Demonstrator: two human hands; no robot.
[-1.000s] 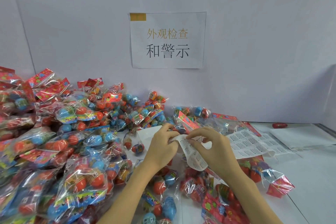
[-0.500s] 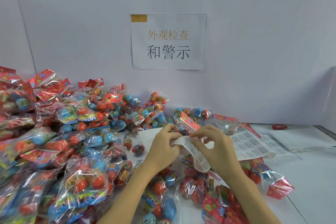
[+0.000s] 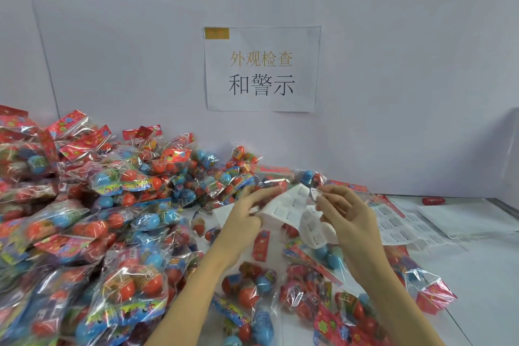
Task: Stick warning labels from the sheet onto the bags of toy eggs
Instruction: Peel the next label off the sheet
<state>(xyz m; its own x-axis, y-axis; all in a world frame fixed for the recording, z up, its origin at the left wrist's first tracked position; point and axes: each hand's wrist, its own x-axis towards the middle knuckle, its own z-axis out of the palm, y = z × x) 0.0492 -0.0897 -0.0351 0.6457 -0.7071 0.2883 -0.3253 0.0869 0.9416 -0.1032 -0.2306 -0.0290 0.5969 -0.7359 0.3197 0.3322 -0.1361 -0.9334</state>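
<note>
Labels sit on a white sheet (image 3: pixel 292 212) held up at centre frame, above the counter. The sheet is bent, its long axis running from the left hand (image 3: pixel 238 226) down toward the lower right, where its printed end curls beneath the right hand (image 3: pixel 349 222). One small peeled label (image 3: pixel 316 193) stands just off the sheet's upper edge, pinched at the right hand's fingertips (image 3: pixel 323 196), its printed face toward the camera.

Bags of toy eggs (image 3: pixel 92 219) fill the left half of the frame in a deep heap against the wall; more bags (image 3: pixel 306 289) lie loose under the forearms at lower centre. They are clear film with red header cards, holding red and blue eggs. The pale counter (image 3: pixel 477 275) shows bare at lower right. Further label sheets (image 3: pixel 398 226) lie flat on it at right of centre, and a single red egg (image 3: pixel 433 201) rests near the back wall at far right. A paper notice (image 3: pixel 262 69) with Chinese characters is fixed to the grey-white wall (image 3: pixel 393 64) at upper centre.

The left hand grips the sheet's left edge between thumb and curled fingers, with the forefinger stretched out along the top. The right hand is closed thumb to forefinger on the peeled label, the other fingers loosely bent.
</note>
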